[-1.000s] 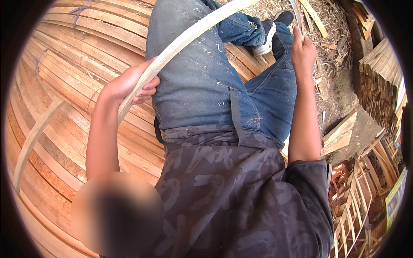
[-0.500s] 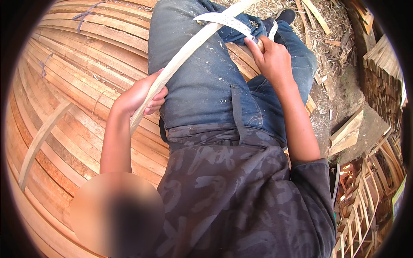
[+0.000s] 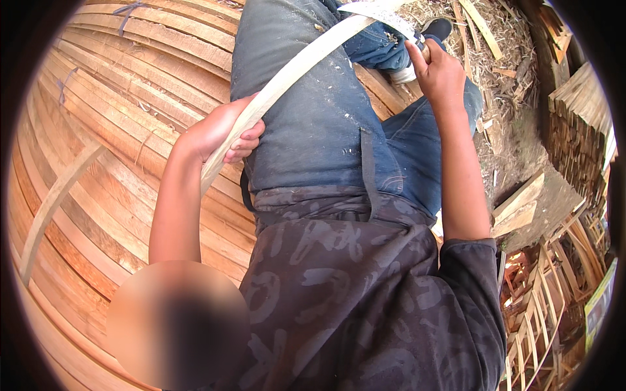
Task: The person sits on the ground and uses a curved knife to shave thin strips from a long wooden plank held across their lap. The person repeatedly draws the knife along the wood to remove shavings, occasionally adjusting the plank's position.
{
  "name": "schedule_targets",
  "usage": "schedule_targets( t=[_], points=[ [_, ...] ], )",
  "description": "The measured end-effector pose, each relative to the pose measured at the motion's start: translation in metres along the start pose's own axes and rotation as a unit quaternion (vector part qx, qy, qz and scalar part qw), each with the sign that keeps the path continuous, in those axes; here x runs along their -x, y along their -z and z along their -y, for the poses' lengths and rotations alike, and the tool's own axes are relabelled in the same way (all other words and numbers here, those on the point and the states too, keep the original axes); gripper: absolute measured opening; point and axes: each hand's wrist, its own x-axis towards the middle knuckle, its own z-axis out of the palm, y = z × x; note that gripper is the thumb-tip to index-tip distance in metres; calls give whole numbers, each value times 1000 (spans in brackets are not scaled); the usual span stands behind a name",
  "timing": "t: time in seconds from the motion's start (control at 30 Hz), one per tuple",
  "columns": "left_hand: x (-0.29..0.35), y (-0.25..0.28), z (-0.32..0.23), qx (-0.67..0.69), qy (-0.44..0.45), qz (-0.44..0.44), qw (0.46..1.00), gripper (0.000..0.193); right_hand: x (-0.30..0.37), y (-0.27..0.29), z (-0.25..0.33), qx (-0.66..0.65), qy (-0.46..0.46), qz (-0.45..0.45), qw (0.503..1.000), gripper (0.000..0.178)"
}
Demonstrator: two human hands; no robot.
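- Wooden strip (image 3: 287,81) is long, pale, almost cream, and looks pretty bowed, though the fisheye bends stuff too
- it slants up over the thigh of some dusty blue jeans (image 3: 306,137)
- left grip (image 3: 225,130) is curled snugly around its lower part
- right grip (image 3: 443,75) is wrapped round the handle of a curved blade (image 3: 386,17)
- blade crosses the strip's far end, can't tell if they're touching

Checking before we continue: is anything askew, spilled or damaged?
One loose wooden strip lies crosswise over the planks at left, against their run. Wood shavings litter the ground at upper right, and pale flecks dot the jeans. The held strip shows no evident damage; the curved knife is too washed out to judge.
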Motion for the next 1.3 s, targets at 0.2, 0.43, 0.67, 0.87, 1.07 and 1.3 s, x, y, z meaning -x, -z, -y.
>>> schedule_targets(
  t=[0.2, 0.43, 0.67, 0.87, 1.07, 1.3],
  points=[
    [-6, 7, 7, -1, -25, 32, 999, 61, 11, 21, 26, -76, -21, 33, 996, 53],
    [-6, 7, 8, -17, -16, 12, 1000, 61, 25, 29, 50, -61, 50, 52, 996, 50],
    [-8, -2, 6, -32, -33, -40, 998, 62, -6, 50, -9, -77, -116, 36, 990, 57],
    [-9, -1, 7, 4, -31, -17, 999, 62, 42, 30, 64, -185, -13, 103, 977, 50],
    [-10, 13, 7, 32, -18, 47, 998, 63, 43, 27, 75, -87, 7, 44, 995, 49],
    [-9, 13, 6, 31, -26, 67, 997, 58, 11, 20, 30, 7, 5, -1, 1000, 53]
  ],
)
